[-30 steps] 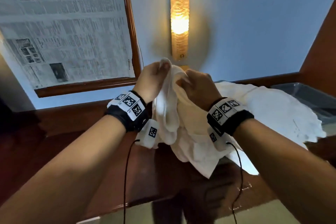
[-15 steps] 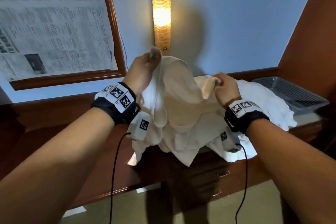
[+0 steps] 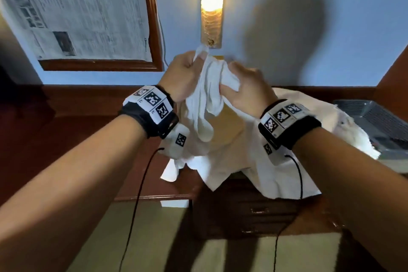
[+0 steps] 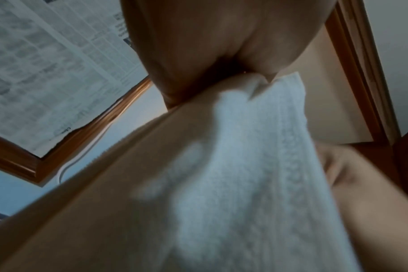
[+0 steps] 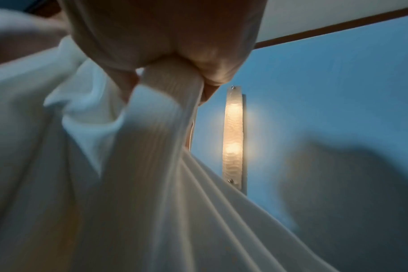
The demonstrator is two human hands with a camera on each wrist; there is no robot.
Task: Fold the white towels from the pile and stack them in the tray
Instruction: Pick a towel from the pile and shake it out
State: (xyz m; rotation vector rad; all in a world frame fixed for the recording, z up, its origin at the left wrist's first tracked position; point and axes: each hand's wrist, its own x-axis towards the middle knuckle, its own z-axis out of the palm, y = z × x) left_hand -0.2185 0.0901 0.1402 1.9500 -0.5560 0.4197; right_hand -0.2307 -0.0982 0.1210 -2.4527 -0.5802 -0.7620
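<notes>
Both hands are up in front of the blue wall, each gripping the same crumpled white cotton towel. The left hand pinches a corner of it btwn thumb and curled fingers, a tip of cloth poking out above the fist; the left wrist view shows that corner squeezed tight. The right hand is just beside it, fingers curled round a bunched fold of the towel, which the right wrist view shows gathered in pleats under the fist. The rest of the cloth hangs down btwn the wrists.

Below and behind, the pile of loose white towels sprawls over the dark reddish-brown wooden desk, w/ one flap drooping past the front edge above the drawers. At the right end of the desk sits the grey ribbed plastic tray; the pile's edge laps over its near-left side, and the part of its inside that shows holds nothing folded.

A lit amber wall lamp and a wood-framed newspaper sheet hang on the wall.
</notes>
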